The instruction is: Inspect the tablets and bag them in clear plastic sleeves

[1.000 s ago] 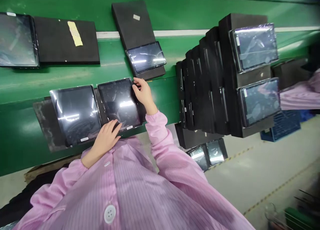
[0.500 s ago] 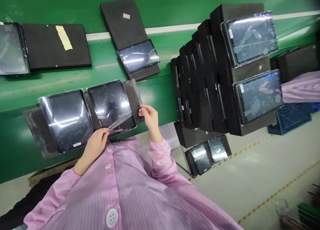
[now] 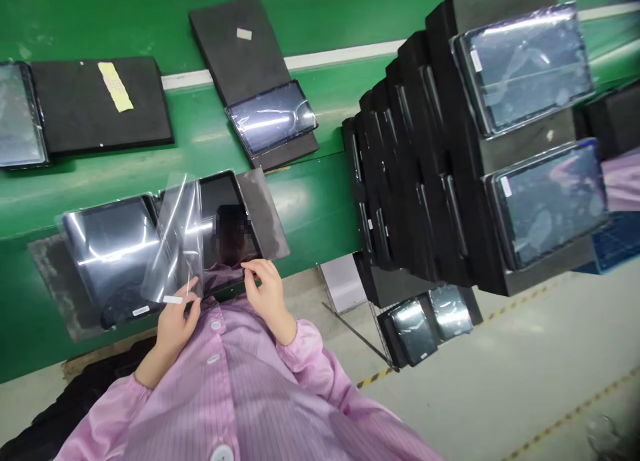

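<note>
Two dark tablets lie side by side on a grey foam pad [image 3: 50, 281] on the green conveyor [image 3: 310, 201]. My left hand [image 3: 175, 321] pinches the near edge of a clear protective film [image 3: 175, 241], lifted up over the seam between the left tablet [image 3: 107, 254] and the right tablet [image 3: 227, 231]. The film carries a small white label near my fingers. My right hand [image 3: 265, 291] rests with curled fingers on the near edge of the right tablet, whose bare glass reflects.
Further back on the belt lie black foam pads [image 3: 100, 104] and a wrapped tablet on foam [image 3: 273, 117]. A tall stack of black foam trays with wrapped tablets [image 3: 480, 147] stands at the right. Another person's pink sleeve [image 3: 620, 181] shows at far right.
The film has been peeled off the right tablet and swung up to the left. My right hand moved from the tablet's far corner to its near edge.
</note>
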A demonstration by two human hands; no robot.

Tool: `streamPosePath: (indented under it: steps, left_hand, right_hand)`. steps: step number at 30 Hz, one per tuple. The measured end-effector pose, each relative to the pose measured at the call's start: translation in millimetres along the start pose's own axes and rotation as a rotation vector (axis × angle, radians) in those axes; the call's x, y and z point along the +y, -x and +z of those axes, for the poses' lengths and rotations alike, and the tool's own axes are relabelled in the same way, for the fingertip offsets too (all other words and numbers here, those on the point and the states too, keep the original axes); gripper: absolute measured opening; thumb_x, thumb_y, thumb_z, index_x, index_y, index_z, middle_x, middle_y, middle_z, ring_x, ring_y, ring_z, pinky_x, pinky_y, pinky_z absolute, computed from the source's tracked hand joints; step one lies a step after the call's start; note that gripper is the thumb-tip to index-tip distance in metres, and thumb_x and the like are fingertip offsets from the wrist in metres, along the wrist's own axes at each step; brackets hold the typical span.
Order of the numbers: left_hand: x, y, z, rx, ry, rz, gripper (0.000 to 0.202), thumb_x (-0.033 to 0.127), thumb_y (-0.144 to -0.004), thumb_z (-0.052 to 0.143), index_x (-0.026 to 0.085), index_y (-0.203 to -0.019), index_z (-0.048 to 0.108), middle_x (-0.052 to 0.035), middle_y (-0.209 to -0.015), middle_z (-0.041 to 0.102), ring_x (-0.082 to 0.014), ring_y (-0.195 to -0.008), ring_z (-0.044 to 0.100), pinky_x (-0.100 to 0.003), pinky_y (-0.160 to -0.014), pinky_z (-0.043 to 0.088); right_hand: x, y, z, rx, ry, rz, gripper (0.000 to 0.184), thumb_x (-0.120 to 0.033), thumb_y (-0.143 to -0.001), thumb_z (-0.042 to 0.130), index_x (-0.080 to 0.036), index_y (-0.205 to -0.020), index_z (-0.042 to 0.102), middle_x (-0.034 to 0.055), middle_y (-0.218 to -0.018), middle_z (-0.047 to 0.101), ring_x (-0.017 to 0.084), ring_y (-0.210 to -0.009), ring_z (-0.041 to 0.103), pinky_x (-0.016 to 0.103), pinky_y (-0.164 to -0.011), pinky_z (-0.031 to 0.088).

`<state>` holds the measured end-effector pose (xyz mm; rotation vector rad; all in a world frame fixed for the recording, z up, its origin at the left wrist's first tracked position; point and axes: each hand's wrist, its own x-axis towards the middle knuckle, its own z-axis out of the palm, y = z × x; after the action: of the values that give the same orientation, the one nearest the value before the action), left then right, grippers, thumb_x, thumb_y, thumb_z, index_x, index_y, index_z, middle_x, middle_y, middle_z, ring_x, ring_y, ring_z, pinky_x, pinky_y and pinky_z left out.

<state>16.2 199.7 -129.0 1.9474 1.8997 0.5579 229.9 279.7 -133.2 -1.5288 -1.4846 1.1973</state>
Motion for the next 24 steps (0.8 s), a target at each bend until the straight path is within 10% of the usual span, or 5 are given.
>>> streamPosePath:
  steps: [9,14,20,24]
  left_hand:
    - [6.4,-11.4,2.2,0.082,-0.067,0.236,0.010,0.013,-0.092,0.056,0.018,-0.085,0.060,-0.0100,-0.103,0.075,-0.0215,-0.097,0.070,-0.035,-0.087,0.056]
    - [13.0,-13.7,-0.6,0.021,-0.109,0.313,0.007,0.014,-0.092,0.059,0.017,-0.098,0.062,-0.0092,-0.100,0.075,-0.0219,-0.092,0.069,-0.036,-0.084,0.053]
    - [29.1,-18.8,-1.5,-0.109,-0.119,0.345,0.026,0.020,-0.099,0.049,0.014,-0.119,0.063,-0.0093,-0.106,0.074,-0.0210,-0.098,0.068,-0.035,-0.090,0.051]
    - [39.3,-16.8,2.5,-0.115,-0.214,0.330,0.029,0.017,-0.100,0.043,0.012,-0.117,0.066,-0.0104,-0.111,0.073,-0.0210,-0.103,0.066,-0.035,-0.093,0.051]
  right_hand:
    - [1.1,-6.3,-2.1,-0.042,0.118,-0.091,0.024,-0.022,-0.093,0.052,-0.021,-0.111,0.069,0.0078,-0.091,0.069,0.021,-0.084,0.063,0.036,-0.077,0.054]
    - [-13.3,-25.7,-10.7,-0.189,-0.061,-0.022,0.059,-0.035,-0.087,0.063,-0.020,-0.143,0.050,0.0134,-0.124,0.059,0.017,-0.081,0.060,0.028,-0.061,0.056]
    - [-41.6,-44.0,1.3,-0.274,-0.052,0.035,0.096,-0.038,-0.082,0.073,-0.018,-0.160,0.020,0.0173,-0.147,0.050,0.031,-0.127,0.058,0.049,-0.104,0.052]
    - [-47.6,-49.2,8.6,-0.244,0.036,-0.031,0.054,-0.022,-0.090,0.060,-0.018,-0.143,0.053,0.0123,-0.132,0.064,0.026,-0.122,0.064,0.042,-0.106,0.053]
